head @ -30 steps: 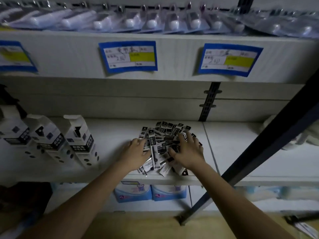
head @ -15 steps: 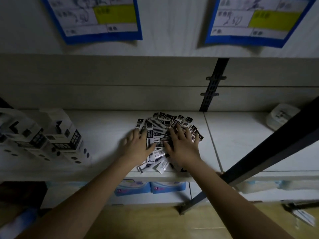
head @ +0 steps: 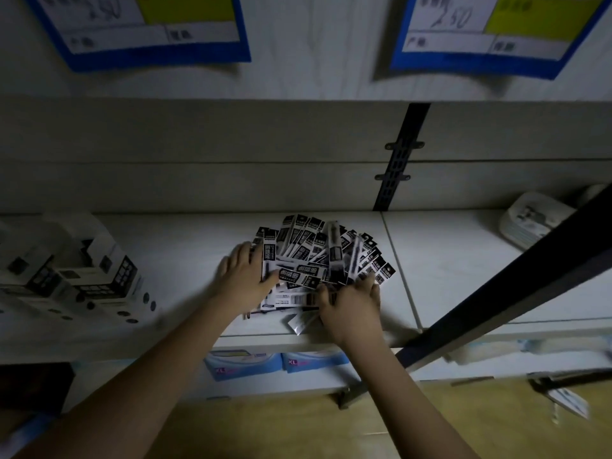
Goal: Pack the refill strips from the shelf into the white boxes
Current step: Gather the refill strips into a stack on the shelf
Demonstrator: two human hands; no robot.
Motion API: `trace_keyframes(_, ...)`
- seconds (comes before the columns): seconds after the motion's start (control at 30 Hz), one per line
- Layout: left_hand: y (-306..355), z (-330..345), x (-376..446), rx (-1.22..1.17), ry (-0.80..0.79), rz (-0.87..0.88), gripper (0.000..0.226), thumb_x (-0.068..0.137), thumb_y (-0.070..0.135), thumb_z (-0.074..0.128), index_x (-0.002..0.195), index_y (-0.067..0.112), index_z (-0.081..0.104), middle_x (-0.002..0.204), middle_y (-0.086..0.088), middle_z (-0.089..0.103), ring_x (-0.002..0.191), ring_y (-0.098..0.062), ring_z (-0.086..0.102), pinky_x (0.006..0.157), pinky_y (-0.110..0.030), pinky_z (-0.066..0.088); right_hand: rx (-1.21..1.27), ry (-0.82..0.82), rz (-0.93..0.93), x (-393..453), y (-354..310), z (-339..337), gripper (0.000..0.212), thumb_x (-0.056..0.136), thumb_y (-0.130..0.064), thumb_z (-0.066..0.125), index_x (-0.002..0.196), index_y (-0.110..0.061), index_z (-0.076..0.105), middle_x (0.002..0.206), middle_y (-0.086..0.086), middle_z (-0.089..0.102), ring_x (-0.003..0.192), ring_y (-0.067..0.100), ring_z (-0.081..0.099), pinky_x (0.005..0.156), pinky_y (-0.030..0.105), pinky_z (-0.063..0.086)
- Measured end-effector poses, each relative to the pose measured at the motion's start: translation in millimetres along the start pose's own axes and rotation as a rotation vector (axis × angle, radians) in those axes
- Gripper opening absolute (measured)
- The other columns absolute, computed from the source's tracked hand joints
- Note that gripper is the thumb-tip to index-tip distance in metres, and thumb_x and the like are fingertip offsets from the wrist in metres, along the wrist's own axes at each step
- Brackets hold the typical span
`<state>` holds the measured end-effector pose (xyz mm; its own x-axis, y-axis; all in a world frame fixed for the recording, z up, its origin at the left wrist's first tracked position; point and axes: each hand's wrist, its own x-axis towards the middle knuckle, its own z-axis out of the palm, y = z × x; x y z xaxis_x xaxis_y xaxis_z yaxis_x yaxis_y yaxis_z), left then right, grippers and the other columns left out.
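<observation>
I've got the refill strips [head: 318, 260] dead centre, a loose fan of black-and-white sleeves heaped on the white shelf [head: 185, 246], near its front edge, a few of them sliding out towards that edge. The left hand [head: 243, 278] lies flat on the left side of the heap, fingers [head: 243, 251] straight and slightly spread, thumb laid across a strip, pressing rather than gripping. The right hand [head: 352, 306] sits at the near right of the heap, knuckles up, its fingers [head: 328, 294] curled in and bunched on the lower ends of several strips. Both forearms reach in from the bottom of the view, converging on the pile.

Off to the left on the same shelf stand the white boxes [head: 76, 270], printed with black panels and dots, blurred; I can't tell what is in them. Far right on the shelf there's a pale packet [head: 533, 220], partly behind the dark diagonal upright [head: 516, 286]. Under the shelf, two blue packs marked XL [head: 275, 362]. Overhead, two blue-bordered price labels [head: 145, 28] with yellow patches.
</observation>
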<state>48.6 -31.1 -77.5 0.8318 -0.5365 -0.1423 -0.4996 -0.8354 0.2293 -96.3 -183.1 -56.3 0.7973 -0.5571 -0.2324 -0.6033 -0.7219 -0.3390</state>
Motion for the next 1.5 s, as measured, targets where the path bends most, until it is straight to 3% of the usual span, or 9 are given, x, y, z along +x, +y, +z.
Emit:
trace_keyframes(0.1,-2.5,-1.5,3.4,0.01,0.013,0.072,0.068,0.093,0.047,0.034,0.15,0.021,0.008,0.156,-0.008,0.019,0.144,-0.025,0.017,0.117,-0.048,0.02,0.069,-0.019,-0.016,-8.3,1.6,4.0,0.053,0.094,-0.05,0.033,0.097,-0.011,0.068,0.139,0.027,0.038,0.132,0.04,0.023,0.113,0.045,0.027)
trace_keyframes(0.27,-1.2,-3.9,12.4,0.007,-0.035,0.109,0.058,0.096,0.044,0.027,0.149,0.031,0.006,0.159,-0.007,0.011,0.147,-0.026,0.009,0.119,-0.05,0.014,0.272,0.03,0.063,-18.7,1.1,-8.5,0.05,0.097,-0.042,0.034,0.095,-0.002,0.064,0.117,0.028,0.051,0.125,0.037,0.034,0.108,0.04,0.033)
trace_keyframes(0.4,-5.9,-0.7,14.8,0.131,-0.025,0.196,0.06,0.092,0.053,0.022,0.145,0.024,0.022,0.158,-0.009,0.013,0.146,-0.03,0.009,0.117,-0.053,0.018,0.405,0.118,0.107,-1.5,5.6,-11.8,0.03,0.099,-0.027,0.039,0.101,0.0,0.053,0.092,0.012,0.04,0.112,0.032,0.035,0.106,0.038,0.025)
trace_keyframes(0.53,-4.9,8.9,5.7,0.095,0.014,0.165,0.062,0.095,0.053,0.018,0.148,0.021,0.018,0.158,-0.008,0.012,0.147,-0.027,0.007,0.119,-0.047,0.014,0.594,0.203,0.122,12.8,-4.0,5.2,0.071,0.089,-0.05,0.036,0.127,0.01,0.036,0.133,0.024,0.038,0.13,0.037,0.03,0.113,0.047,0.022)
trace_keyframes(0.63,1.2,13.2,0.3,-0.018,0.07,0.067,0.059,0.096,0.053,0.023,0.148,0.025,0.017,0.157,-0.005,0.018,0.146,-0.024,0.016,0.118,-0.044,0.016,0.591,0.159,0.082,18.2,-11.2,12.9,0.07,0.099,-0.043,0.036,0.146,0.005,0.016,0.155,0.018,0.019,0.144,0.033,0.014,0.12,0.042,0.011)
trace_keyframes(0.8,9.2,22.2,-16.2,-0.038,0.251,-0.071,0.066,0.087,0.057,0.012,0.139,0.023,0.035,0.145,-0.004,0.04,0.134,-0.023,0.037,0.11,-0.043,0.029,0.513,0.244,-0.014,29.0,-22.4,20.0,0.065,0.099,-0.043,0.032,0.147,-0.002,0.019,0.154,0.016,0.025,0.143,0.031,0.02,0.12,0.043,0.016)
trace_keyframes(0.97,16.2,31.1,-20.3,-0.03,0.397,-0.217,0.053,0.09,0.051,0.022,0.118,0.018,0.053,0.122,-0.005,0.055,0.113,-0.024,0.052,0.098,-0.042,0.038,0.523,0.261,-0.05,40.0,-31.5,21.6,0.061,0.101,-0.037,0.033,0.15,-0.004,0.019,0.157,0.013,0.023,0.146,0.026,0.018,0.121,0.04,0.016)
trace_keyframes(1.3,26.8,18.3,-22.4,0.109,0.413,-0.374,0.047,0.088,0.055,0.045,0.087,0.011,0.061,0.095,-0.013,0.057,0.091,-0.029,0.049,0.08,-0.04,0.039,0.717,0.345,-0.025,53.2,-34.3,23.1,0.06,0.095,-0.052,0.02,0.13,-0.009,0.043,0.131,0.012,0.048,0.123,0.028,0.046,0.105,0.05,0.039)
trace_keyframes(1.5,16.0,16.3,-22.0,0.024,0.428,-0.351,0.061,0.079,0.066,0.032,0.099,0.015,0.057,0.106,-0.011,0.056,0.101,-0.028,0.049,0.089,-0.043,0.038,0.646,0.353,-0.073,39.9,-16.6,23.8,0.059,0.099,-0.045,0.025,0.146,-0.01,0.029,0.153,0.01,0.03,0.144,0.023,0.023,0.119,0.044,0.022)
